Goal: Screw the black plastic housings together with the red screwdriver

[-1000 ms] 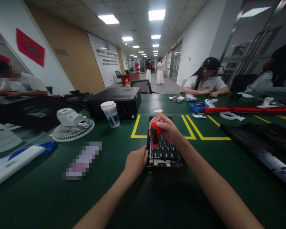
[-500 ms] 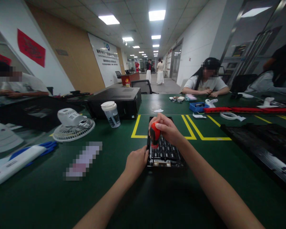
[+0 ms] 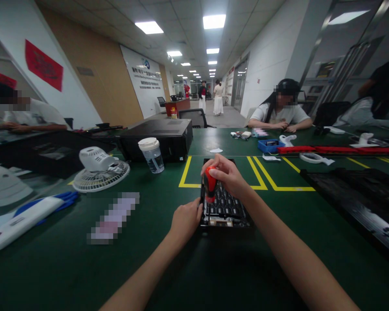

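Observation:
My right hand (image 3: 227,175) is closed around the handle of a red and black screwdriver (image 3: 210,185). The tool is held nearly upright, tip down, over a flat black rectangular device (image 3: 225,205) with rows of dark rounded cells. A pale strip and metal parts show at the device's near end; where the tip meets it is hard to see. At the device's left edge, my left hand (image 3: 186,220) grips the side, thumb near the top and its other fingers partly hidden. Yellow tape (image 3: 189,185) marks the green table around the device's far part.
To the left are a small white fan (image 3: 100,175), a lidded cup (image 3: 151,155), a white power strip (image 3: 22,224) and a black case (image 3: 158,134). A large black panel (image 3: 359,203) lies at right. Beyond it are a blue tray (image 3: 269,145) and seated people.
The screwdriver handle and the right fingers on it have shifted very slightly. My left hand stays at the device's edge.

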Demonstrator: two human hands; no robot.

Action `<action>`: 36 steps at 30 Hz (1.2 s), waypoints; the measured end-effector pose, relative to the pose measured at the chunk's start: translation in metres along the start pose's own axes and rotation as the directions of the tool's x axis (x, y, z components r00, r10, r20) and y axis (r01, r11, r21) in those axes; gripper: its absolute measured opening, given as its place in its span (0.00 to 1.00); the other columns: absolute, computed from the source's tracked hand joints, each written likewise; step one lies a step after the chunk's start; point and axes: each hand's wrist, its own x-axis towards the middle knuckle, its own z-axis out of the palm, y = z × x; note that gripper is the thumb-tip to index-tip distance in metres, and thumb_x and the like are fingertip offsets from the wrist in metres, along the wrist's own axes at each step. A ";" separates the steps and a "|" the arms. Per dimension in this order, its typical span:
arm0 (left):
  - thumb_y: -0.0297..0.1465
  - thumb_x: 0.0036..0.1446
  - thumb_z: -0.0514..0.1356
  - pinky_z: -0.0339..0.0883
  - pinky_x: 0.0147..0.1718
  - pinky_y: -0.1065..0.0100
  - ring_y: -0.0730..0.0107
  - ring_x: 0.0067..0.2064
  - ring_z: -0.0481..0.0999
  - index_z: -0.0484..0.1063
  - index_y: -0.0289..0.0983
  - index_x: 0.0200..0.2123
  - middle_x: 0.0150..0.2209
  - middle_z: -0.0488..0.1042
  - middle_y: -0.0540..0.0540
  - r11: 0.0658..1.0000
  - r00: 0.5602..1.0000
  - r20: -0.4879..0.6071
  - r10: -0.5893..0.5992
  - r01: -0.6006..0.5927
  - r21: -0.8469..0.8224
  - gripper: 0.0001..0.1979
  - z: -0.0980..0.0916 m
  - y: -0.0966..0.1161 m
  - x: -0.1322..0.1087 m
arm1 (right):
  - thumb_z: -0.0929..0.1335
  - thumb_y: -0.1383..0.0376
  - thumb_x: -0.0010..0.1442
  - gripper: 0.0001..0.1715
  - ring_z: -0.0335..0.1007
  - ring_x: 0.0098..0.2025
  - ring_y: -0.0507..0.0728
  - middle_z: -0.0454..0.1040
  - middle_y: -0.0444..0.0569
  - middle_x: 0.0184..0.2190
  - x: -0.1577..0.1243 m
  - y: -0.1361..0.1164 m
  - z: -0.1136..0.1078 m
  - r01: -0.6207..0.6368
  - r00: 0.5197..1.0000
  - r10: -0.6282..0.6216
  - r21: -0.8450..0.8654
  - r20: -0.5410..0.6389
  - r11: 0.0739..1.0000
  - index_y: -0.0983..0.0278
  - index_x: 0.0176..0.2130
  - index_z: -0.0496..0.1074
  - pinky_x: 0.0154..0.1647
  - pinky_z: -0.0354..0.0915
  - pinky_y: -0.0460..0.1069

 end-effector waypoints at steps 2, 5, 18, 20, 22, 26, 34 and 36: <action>0.36 0.62 0.41 0.63 0.35 0.69 0.68 0.36 0.74 0.62 0.42 0.49 0.38 0.75 0.46 1.000 1.000 -0.011 0.010 -0.010 0.001 0.18 0.001 -0.001 0.000 | 0.67 0.63 0.52 0.12 0.66 0.32 0.52 0.70 0.47 0.29 0.000 -0.001 0.001 0.008 1.000 -0.008 0.008 0.007 1.000 0.64 0.28 0.58 0.33 0.63 0.48; 0.36 0.62 0.41 0.63 0.34 0.69 0.67 0.36 0.74 0.63 0.41 0.48 0.38 0.75 0.46 1.000 1.000 -0.015 0.018 -0.018 0.004 0.18 0.001 0.000 0.000 | 0.67 0.63 0.53 0.12 0.67 0.33 0.52 0.70 0.46 0.28 0.000 0.000 0.001 0.004 1.000 -0.004 -0.003 0.000 1.000 0.64 0.28 0.57 0.33 0.63 0.48; 0.37 0.61 0.41 0.63 0.35 0.69 0.67 0.37 0.74 0.62 0.41 0.50 0.39 0.75 0.45 1.000 1.000 -0.011 0.002 -0.002 0.005 0.18 0.001 0.000 0.000 | 0.70 0.63 0.49 0.14 0.62 0.26 0.48 0.64 0.42 0.26 -0.001 0.002 0.002 0.003 0.997 -0.010 -0.083 -0.080 0.997 0.64 0.28 0.59 0.34 0.63 0.48; 0.37 0.61 0.41 0.63 0.35 0.69 0.67 0.37 0.74 0.63 0.41 0.50 0.38 0.75 0.46 1.000 1.000 -0.019 0.007 -0.007 0.005 0.18 0.002 -0.001 0.000 | 0.70 0.63 0.49 0.14 0.62 0.26 0.48 0.63 0.41 0.26 -0.001 0.002 0.001 0.006 0.997 -0.012 -0.082 -0.078 0.997 0.64 0.28 0.59 0.34 0.63 0.48; 0.36 0.61 0.41 0.63 0.35 0.69 0.68 0.37 0.74 0.62 0.41 0.50 0.39 0.75 0.46 1.000 1.000 -0.023 0.009 -0.008 0.005 0.18 0.003 -0.002 0.000 | 0.70 0.63 0.49 0.14 0.62 0.26 0.48 0.63 0.41 0.26 -0.001 0.002 0.001 0.013 0.997 -0.019 -0.083 -0.073 0.996 0.64 0.28 0.59 0.33 0.62 0.47; 0.37 0.61 0.41 0.62 0.35 0.69 0.67 0.37 0.74 0.62 0.41 0.50 0.39 0.75 0.46 1.000 0.999 -0.029 0.015 -0.015 0.006 0.18 0.003 -0.003 0.000 | 0.70 0.63 0.49 0.14 0.62 0.26 0.48 0.62 0.41 0.25 -0.001 0.003 0.000 0.016 0.997 -0.024 -0.104 -0.077 0.994 0.64 0.28 0.59 0.32 0.62 0.47; 0.37 0.61 0.41 0.62 0.34 0.70 0.68 0.37 0.74 0.62 0.41 0.49 0.38 0.75 0.45 1.000 1.000 -0.020 0.010 -0.010 0.001 0.18 0.002 -0.002 0.000 | 0.70 0.63 0.49 0.15 0.64 0.27 0.49 0.63 0.41 0.26 -0.002 0.003 0.000 -0.009 0.996 -0.003 -0.142 -0.090 0.990 0.64 0.29 0.58 0.30 0.61 0.45; 0.37 0.61 0.41 0.62 0.34 0.70 0.68 0.37 0.74 0.62 0.41 0.49 0.38 0.75 0.45 1.000 1.000 -0.021 0.018 -0.018 0.001 0.18 0.001 -0.001 0.000 | 0.70 0.63 0.49 0.16 0.63 0.27 0.48 0.63 0.41 0.26 -0.002 0.004 0.000 -0.016 0.995 0.002 -0.137 -0.097 0.990 0.64 0.29 0.57 0.28 0.60 0.44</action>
